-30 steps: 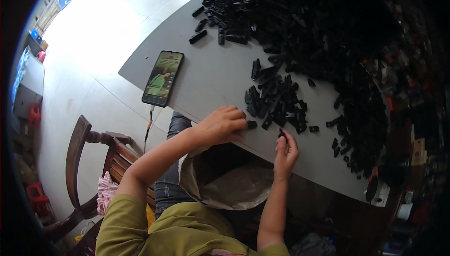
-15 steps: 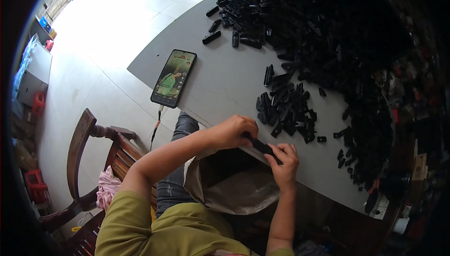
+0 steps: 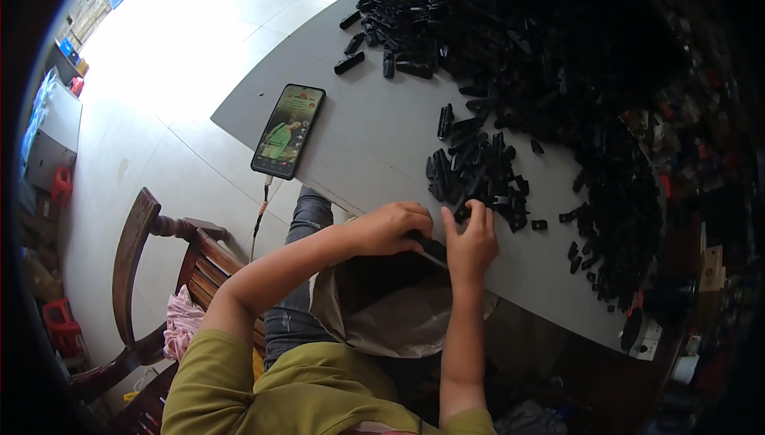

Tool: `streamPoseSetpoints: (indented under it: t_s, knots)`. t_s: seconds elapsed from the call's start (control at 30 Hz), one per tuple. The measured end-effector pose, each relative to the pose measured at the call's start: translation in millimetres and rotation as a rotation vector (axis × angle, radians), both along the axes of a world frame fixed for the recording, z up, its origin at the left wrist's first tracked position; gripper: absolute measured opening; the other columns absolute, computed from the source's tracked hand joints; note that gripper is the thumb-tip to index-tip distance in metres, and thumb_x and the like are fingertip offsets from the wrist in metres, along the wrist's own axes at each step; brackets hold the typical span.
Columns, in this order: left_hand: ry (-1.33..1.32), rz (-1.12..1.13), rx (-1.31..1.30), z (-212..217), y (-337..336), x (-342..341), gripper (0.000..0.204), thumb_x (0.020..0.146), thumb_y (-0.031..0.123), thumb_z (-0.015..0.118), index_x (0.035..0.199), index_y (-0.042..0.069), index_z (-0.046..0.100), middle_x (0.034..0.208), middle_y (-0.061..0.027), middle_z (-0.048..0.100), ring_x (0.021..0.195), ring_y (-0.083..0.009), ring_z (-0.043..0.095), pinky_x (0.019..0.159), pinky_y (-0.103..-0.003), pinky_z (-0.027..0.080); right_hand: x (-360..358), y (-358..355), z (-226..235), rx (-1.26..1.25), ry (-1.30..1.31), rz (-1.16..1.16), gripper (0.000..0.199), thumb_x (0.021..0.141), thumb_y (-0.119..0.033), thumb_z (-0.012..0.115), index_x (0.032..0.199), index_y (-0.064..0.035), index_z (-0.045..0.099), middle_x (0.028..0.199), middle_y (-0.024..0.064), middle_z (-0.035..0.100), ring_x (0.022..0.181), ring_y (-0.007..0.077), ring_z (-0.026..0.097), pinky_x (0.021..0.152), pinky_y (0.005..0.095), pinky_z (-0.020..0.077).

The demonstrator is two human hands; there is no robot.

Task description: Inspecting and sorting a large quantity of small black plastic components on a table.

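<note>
My left hand (image 3: 396, 229) is closed round a long black plastic piece (image 3: 433, 248) at the table's near edge, just above the mouth of a large brown sack (image 3: 398, 327). Part of that piece is hidden by the fingers. My right hand (image 3: 472, 240) is off the piece, with thumb and fingers spread, at the near side of a small pile of black plastic parts (image 3: 478, 166). I see nothing held in it. The sack gapes against my lap, its inside dark.
A big heap of black parts (image 3: 510, 52) covers the far and right side of the grey table (image 3: 358, 132). At the left corner lies a lit phone (image 3: 288, 131) with a cable (image 3: 260, 216). A wooden chair (image 3: 135, 260) with pink cloth (image 3: 183, 323) stands left.
My right hand has let go of the long black piece and moved up and left to the small pile. My left hand keeps its hold.
</note>
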State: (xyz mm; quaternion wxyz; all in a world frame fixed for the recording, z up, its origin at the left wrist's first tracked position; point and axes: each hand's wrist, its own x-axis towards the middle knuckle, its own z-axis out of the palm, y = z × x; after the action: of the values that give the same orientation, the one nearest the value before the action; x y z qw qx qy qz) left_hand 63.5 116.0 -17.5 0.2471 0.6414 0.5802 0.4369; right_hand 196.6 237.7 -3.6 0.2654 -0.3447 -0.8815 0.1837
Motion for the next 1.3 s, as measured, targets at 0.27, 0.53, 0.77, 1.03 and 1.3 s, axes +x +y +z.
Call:
streamPoseSetpoints:
  t_s: [0.27,0.53,0.77,1.03,1.3]
  knots:
    - [-0.002,-0.006,-0.005,9,-1,-3,0.024,0.070,0.002,0.072,0.090,0.002,0.059,0.097,-0.0114,0.060,0.095,-0.0312,0.058,0.083,-0.038,0.047,18,23,-7,-0.201,0.115,0.104,0.019,0.079,-0.004,0.065,0.096,-0.0038,0.058,0.086,0.0062,0.056,0.071,0.0169,0.058,0.062,0.0301,0.0474]
    - [0.001,0.030,-0.033,6,1,-2,0.023,0.071,0.004,0.073,0.091,0.003,0.060,0.097,-0.0092,0.060,0.095,-0.0285,0.057,0.082,-0.036,0.047,44,33,-19,-0.883,0.695,0.174,0.029,0.086,0.000,0.061,0.114,-0.0018,0.057,0.090,0.0020,0.059,0.078,0.0083,0.057,0.066,0.0212,0.0479]
    - [-0.002,0.024,-0.030,8,1,0,0.022,0.072,0.005,0.072,0.090,0.004,0.060,0.096,-0.0086,0.061,0.094,-0.0285,0.057,0.082,-0.037,0.047,47,24,-3,-0.325,0.251,0.140,0.024,0.078,-0.002,0.071,0.101,-0.0011,0.063,0.092,0.0058,0.060,0.071,0.0120,0.059,0.068,0.0214,0.0491]
    - [-0.037,0.053,-0.031,5,1,-2,0.022,0.067,0.003,0.074,0.085,0.002,0.062,0.092,-0.0087,0.063,0.089,-0.0282,0.060,0.078,-0.037,0.049,52,5,-1,-0.072,0.156,0.413,0.028,0.067,-0.003,0.078,0.091,0.0001,0.065,0.091,0.0086,0.058,0.067,0.0222,0.059,0.062,0.0312,0.0487]
    - [0.005,0.009,-0.055,10,3,-3,0.025,0.067,0.003,0.073,0.089,0.003,0.063,0.093,-0.0099,0.063,0.092,-0.0290,0.059,0.080,-0.037,0.048,46,1,-10,-0.284,0.123,0.460,0.027,0.068,-0.007,0.079,0.090,0.0001,0.065,0.085,0.0085,0.059,0.073,0.0223,0.061,0.063,0.0317,0.0497]
